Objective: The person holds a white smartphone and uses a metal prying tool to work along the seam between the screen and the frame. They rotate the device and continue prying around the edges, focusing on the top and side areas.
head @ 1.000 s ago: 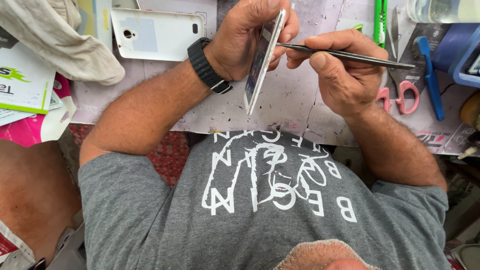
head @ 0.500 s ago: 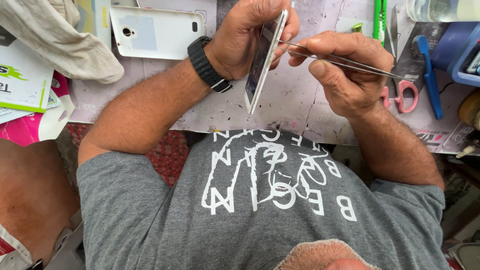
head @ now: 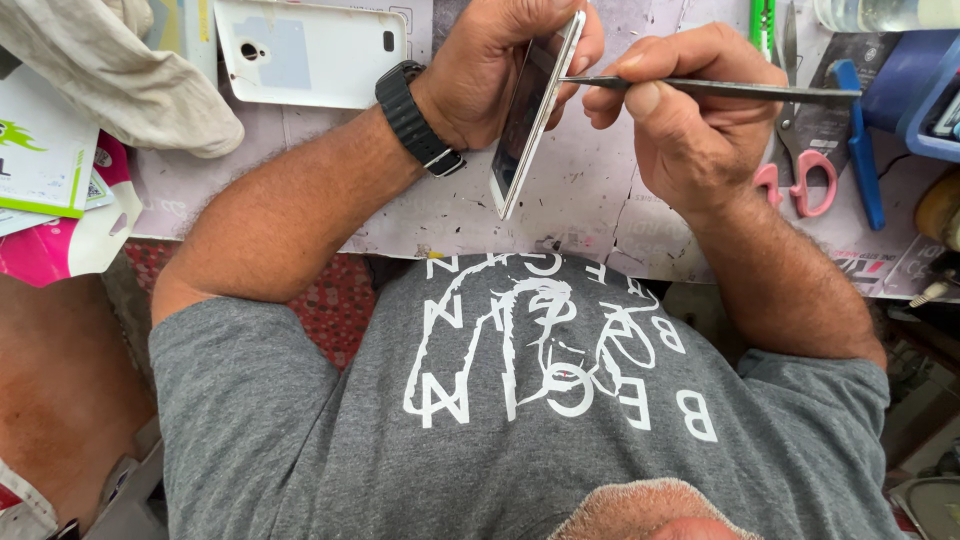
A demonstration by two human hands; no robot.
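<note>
The left hand (head: 500, 70), a black watch on its wrist, is closed around a slim white-framed smartphone (head: 530, 115) held on edge above the middle of the scuffed white work mat (head: 590, 220). The right hand (head: 680, 120) pinches thin dark metal tweezers (head: 720, 90), whose tip seems to touch the phone's upper edge. A white phone back cover (head: 310, 50) lies toward the mat's far left corner, and pink-handled scissors (head: 800, 170) lie toward its right edge.

Worktable (head: 600, 215) has a pale, scuffed, cracked cover sheet. Lying on it: white phone back cover (head: 310, 50) top left, beige cloth (head: 110, 80), white-green booklet (head: 40, 150), pink packet (head: 60, 245), pink-handled scissors (head: 800, 175), blue-handled tool (head: 860, 140), blue tray (head: 925, 90).
</note>
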